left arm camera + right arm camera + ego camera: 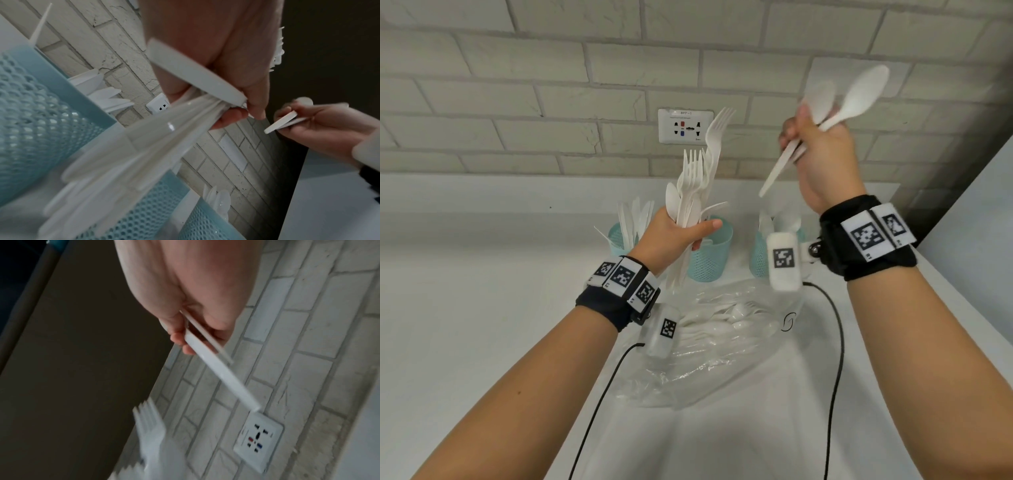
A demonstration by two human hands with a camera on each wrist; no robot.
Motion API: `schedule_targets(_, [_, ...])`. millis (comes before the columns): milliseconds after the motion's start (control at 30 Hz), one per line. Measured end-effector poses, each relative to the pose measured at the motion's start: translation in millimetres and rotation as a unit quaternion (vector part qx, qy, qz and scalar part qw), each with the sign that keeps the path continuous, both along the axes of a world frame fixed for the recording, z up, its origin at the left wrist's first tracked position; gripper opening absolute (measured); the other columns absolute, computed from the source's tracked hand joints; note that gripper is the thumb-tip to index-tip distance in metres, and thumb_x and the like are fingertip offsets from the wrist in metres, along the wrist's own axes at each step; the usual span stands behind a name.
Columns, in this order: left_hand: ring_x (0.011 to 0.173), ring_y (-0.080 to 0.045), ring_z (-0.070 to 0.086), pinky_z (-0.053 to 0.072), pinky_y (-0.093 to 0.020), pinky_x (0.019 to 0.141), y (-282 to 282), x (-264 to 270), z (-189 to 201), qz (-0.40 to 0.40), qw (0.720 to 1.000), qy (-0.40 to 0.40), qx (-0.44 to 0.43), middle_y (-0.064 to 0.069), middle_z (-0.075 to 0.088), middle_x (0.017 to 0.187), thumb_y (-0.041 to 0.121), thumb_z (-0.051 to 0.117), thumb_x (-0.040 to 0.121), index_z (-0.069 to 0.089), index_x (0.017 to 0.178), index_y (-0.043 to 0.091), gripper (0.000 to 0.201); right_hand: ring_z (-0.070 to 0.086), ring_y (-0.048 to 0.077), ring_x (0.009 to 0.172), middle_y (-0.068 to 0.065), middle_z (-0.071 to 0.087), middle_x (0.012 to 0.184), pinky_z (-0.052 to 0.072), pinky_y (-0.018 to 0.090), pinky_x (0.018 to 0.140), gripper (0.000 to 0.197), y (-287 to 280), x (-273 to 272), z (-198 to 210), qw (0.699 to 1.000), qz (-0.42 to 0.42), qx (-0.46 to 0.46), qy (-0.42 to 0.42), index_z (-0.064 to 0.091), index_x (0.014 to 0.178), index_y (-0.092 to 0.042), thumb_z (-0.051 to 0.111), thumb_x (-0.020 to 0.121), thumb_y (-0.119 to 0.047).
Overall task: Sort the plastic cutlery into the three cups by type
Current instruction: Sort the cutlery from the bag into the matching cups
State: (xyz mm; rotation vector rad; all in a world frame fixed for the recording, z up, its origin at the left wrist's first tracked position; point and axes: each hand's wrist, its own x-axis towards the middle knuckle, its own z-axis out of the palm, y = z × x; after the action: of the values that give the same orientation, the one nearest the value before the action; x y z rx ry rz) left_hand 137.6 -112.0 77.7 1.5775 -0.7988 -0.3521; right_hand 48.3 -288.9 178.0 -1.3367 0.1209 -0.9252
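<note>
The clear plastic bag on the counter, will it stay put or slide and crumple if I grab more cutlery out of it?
The clear plastic bag looks thin and wrinkled, so it will probably crumple and shift rather than hold shape. Only some loose cutlery weighs it down, so it may drag along. Both hands are full, so nothing would pin it.

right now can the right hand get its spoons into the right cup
Probably yes. The right hand grips two spoons above the right cup, whose top is open with spoons already in it. Only the wrist camera hangs in front, not over the opening.
</note>
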Motion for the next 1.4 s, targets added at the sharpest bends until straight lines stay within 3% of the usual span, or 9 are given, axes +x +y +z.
schedule_targets(100, [0.054,-0.014,0.051,0.046,-0.028,0.069,0,3,-1,0.004,1.000,0.004,-0.002,-0.009,0.054,0.058,0.028,0.072,0.083,0.057,0.072,0.009,0.026,0.046,0.008,0.052,-0.004,0.042,0.060,0.044,0.025,0.059,0.012,-29,-7,3,0.999,-0.026,0.020,-0.012,0.044,0.092,-0.017,0.037,0.101,-0.012])
schedule_targets(367, [0.054,-0.015,0.051,0.046,-0.027,0.066,-7,4,-4,-0.003,1.000,0.002,-0.004,-0.009,0.054,0.058,0.024,0.073,0.083,0.058,0.074,0.008,0.024,0.049,0.009,0.056,0.001,0.045,0.071,0.047,0.033,0.071,0.018,-84,6,-75,0.978,-0.093,-0.048,0.182,0.047,0.090,-0.021,0.038,0.099,-0.008])
schedule_targets(500, [0.055,-0.018,0.050,0.046,-0.032,0.068,-10,4,-7,-0.012,1.000,0.017,0.003,-0.011,0.054,0.059,0.024,0.075,0.081,0.058,0.076,0.004,0.027,0.057,0.018,0.070,0.006,0.057,0.077,0.048,0.035,0.075,0.009,-85,6,-125,0.945,-0.056,-0.088,0.311,0.050,0.095,-0.014,0.053,0.092,-0.006])
schedule_targets(633, [0.055,-0.019,0.049,0.044,-0.032,0.067,-10,4,-7,-0.026,0.999,0.025,0.011,-0.011,0.053,0.058,0.024,0.075,0.081,0.057,0.077,0.004,0.027,0.056,0.014,0.075,0.000,0.056,0.086,0.046,0.023,0.070,0.034,-81,4,-127,0.914,-0.058,-0.127,0.382,0.053,0.109,-0.018,0.072,0.081,-0.018])
schedule_targets(833, [0.057,-0.021,0.047,0.043,-0.033,0.067,-13,2,-5,-0.051,0.998,0.038,0.013,-0.009,0.051,0.055,0.023,0.075,0.080,0.058,0.077,0.003,0.027,0.056,0.010,0.097,0.003,0.061,0.109,0.043,0.021,0.089,0.039,-56,10,-82,0.924,-0.151,-0.235,0.259,0.060,0.117,-0.014,0.068,0.084,-0.033])
schedule_targets(1000, [0.057,-0.021,0.048,0.044,-0.030,0.070,-16,-2,-4,-0.068,0.997,0.031,0.027,-0.007,0.051,0.053,0.022,0.074,0.081,0.057,0.068,0.002,0.030,0.063,0.015,0.093,0.001,0.067,0.098,0.051,0.031,0.088,0.022,-6,23,-43,0.965,0.086,-0.142,0.204,0.064,0.103,-0.015,0.051,0.095,-0.031])
schedule_targets(1100, [0.055,-0.020,0.048,0.044,-0.031,0.068,-15,-1,-4,-0.063,0.997,0.042,0.013,-0.008,0.051,0.054,0.021,0.075,0.081,0.059,0.076,-0.002,0.028,0.063,0.022,0.087,0.005,0.067,0.092,0.052,0.040,0.090,0.012,7,32,-43,0.969,0.120,-0.106,0.188,0.063,0.095,-0.014,0.053,0.095,-0.020])
schedule_targets(1233, [0.052,-0.017,0.047,0.044,-0.027,0.064,-6,5,-6,-0.054,0.998,0.037,0.009,-0.006,0.052,0.055,0.023,0.074,0.081,0.058,0.077,0.001,0.027,0.067,0.024,0.086,0.007,0.071,0.090,0.054,0.035,0.082,0.016,7,31,-39,0.989,0.099,-0.005,0.109,0.061,0.101,-0.011,0.046,0.098,-0.017])
schedule_targets(1400, [0.051,-0.015,0.049,0.045,-0.024,0.061,2,17,-7,-0.005,0.999,0.042,-0.023,0.003,0.056,0.052,0.025,0.071,0.083,0.058,0.073,0.007,0.024,0.060,0.016,0.058,0.001,0.058,0.066,0.055,0.031,0.065,0.017,-3,25,-27,0.996,0.031,0.079,0.001,0.055,0.100,-0.016,0.039,0.101,-0.015])
